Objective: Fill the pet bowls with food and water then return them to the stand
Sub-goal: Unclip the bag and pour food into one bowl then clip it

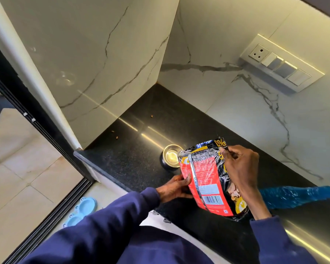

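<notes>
Near the centre of the frame, a person in dark blue sleeves holds a black and red pet food bag (206,176) over the black speckled tabletop (133,155). The left hand (174,188) cups the bag's lower left edge, thumb pressed on its red face and fingers wrapped behind. The right hand (240,164) pinches the bag's upper right corner, near its opened top. The bag is tilted, its open mouth leaning toward the upper left, directly above the rim of a small metal bowl (171,156).

The bowl stands upright on the tabletop just left of the bag, its shiny inside bare of food. A few kibble pieces (117,137) lie scattered on the tabletop toward the corner, in the centre left of the frame.

In the lower left, a light blue bowl stand (82,211) with two round openings sits on the tiled floor (17,168), both openings without bowls. At the right edge, a crumpled blue plastic wrap (297,196) lies on the tabletop behind the right forearm. A switch panel (282,65) is mounted on the marble wall (95,44) at upper right.
</notes>
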